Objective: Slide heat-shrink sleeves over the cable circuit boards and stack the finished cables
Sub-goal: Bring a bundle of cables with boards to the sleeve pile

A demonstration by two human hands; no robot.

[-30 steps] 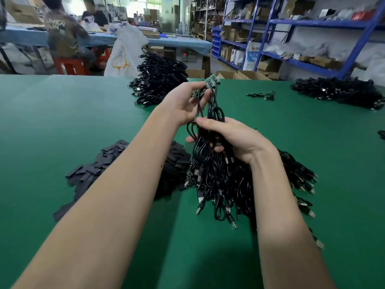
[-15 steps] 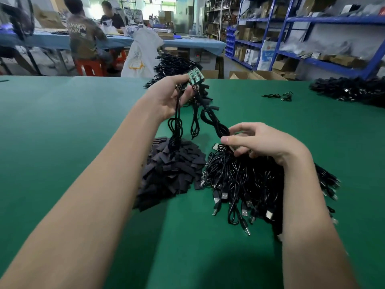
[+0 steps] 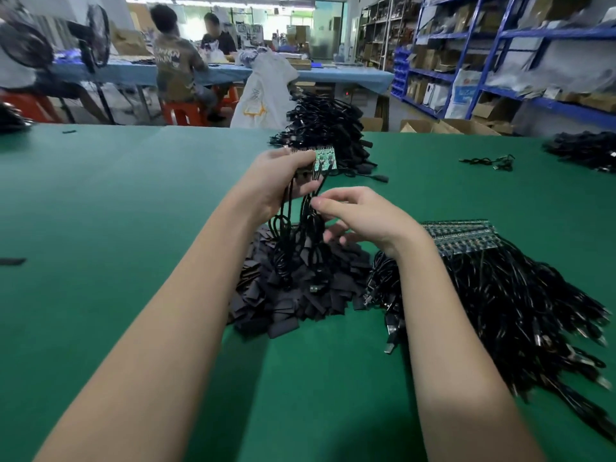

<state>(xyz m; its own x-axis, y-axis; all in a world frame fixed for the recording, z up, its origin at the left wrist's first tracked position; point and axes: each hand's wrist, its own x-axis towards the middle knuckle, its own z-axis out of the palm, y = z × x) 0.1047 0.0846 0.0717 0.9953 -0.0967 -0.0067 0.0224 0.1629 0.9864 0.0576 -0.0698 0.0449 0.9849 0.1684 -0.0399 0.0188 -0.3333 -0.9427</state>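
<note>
1. While the left hand (image 3: 283,175) is gripping a small bunch of cables (image 3: 300,228) just under their green circuit boards (image 3: 325,159), the wires are dangling onto the heap of black heat-shrink sleeves (image 3: 300,295) on the green bench (image 3: 100,211).
2. Beside it, the right hand (image 3: 360,218) is hovering with loosely curled fingers near the hanging wires; whether it is pinching one cannot be told.
3. To the right, a bundle of unsleeved cables (image 3: 500,295) is lying on the bench.
4. Farther back, a stack of finished cables (image 3: 326,128) is sitting.

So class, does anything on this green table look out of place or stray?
Mostly tidy piles. Strays: one sleeve lies alone at the left edge, another small black piece far left, and a loose cable sits apart from the stacks at far right.
</note>
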